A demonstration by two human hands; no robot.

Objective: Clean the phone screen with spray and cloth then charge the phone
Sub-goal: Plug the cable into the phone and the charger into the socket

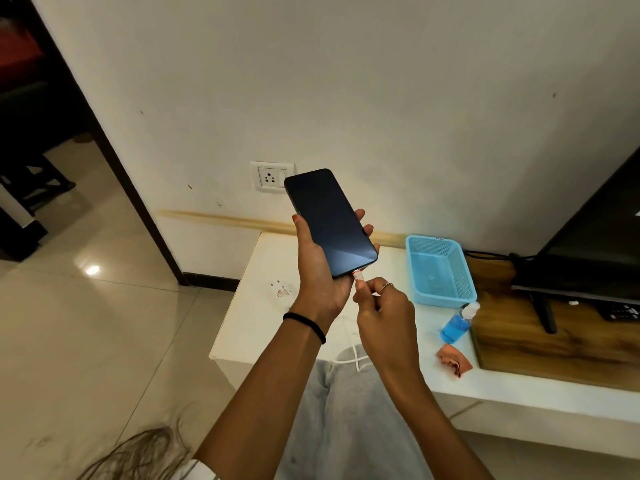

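My left hand (317,271) holds a dark phone (329,220) up above the white cabinet, screen facing me and unlit. Pinched in my right hand (384,317) is the white charging cable's plug (357,274), which sits at the phone's bottom edge. The white cable (356,358) loops down behind my right wrist. A white charger adapter (281,291) lies on the cabinet top, left of my hands. The blue spray bottle (457,323) lies tilted beside the wooden board. An orange cloth (454,360) is crumpled in front of the bottle.
A wall socket (272,176) is on the wall behind the phone. A light blue mesh basket (440,270) stands on the white cabinet (249,327). At the right, a TV (595,244) stands on a wooden board (554,337). Tiled floor lies to the left.
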